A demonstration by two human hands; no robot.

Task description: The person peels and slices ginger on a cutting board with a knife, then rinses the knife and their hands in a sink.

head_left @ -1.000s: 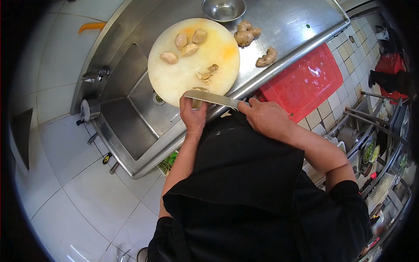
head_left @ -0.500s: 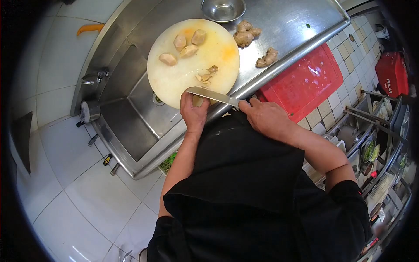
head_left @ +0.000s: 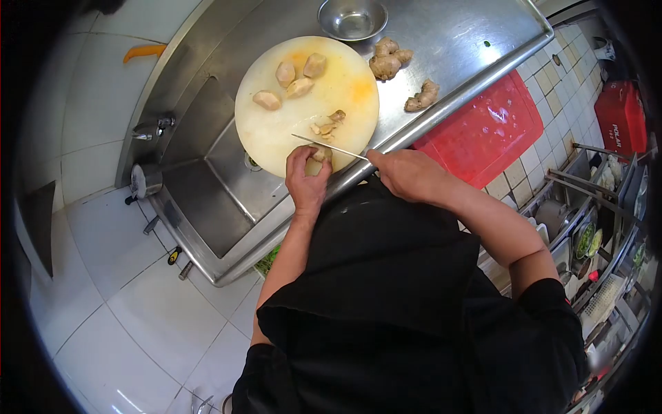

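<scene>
Near the front edge of the round cutting board point(head_left: 265, 141), my left hand point(head_left: 305, 183) grips a piece of ginger point(head_left: 321, 154) between thumb and fingers. My right hand point(head_left: 407, 175) is closed round the handle of a knife point(head_left: 338, 148). Its blade points left and lies across the top of the held piece, seen nearly edge-on. Small ginger trimmings point(head_left: 324, 128) lie just beyond the blade. Several peeled ginger pieces point(head_left: 299, 87) rest toward the back left of the board.
Unpeeled ginger point(head_left: 387, 59) and a smaller knob of ginger point(head_left: 422, 95) lie on the steel counter point(head_left: 455, 41) to the right. A metal bowl point(head_left: 353, 19) stands behind the board. The sink basin point(head_left: 200, 200) is at left; a red lid point(head_left: 486, 127) sits below the counter edge.
The knife blade has turned from showing its flat side to nearly edge-on, over the held ginger. That piece shows more now. The view has shifted slightly.
</scene>
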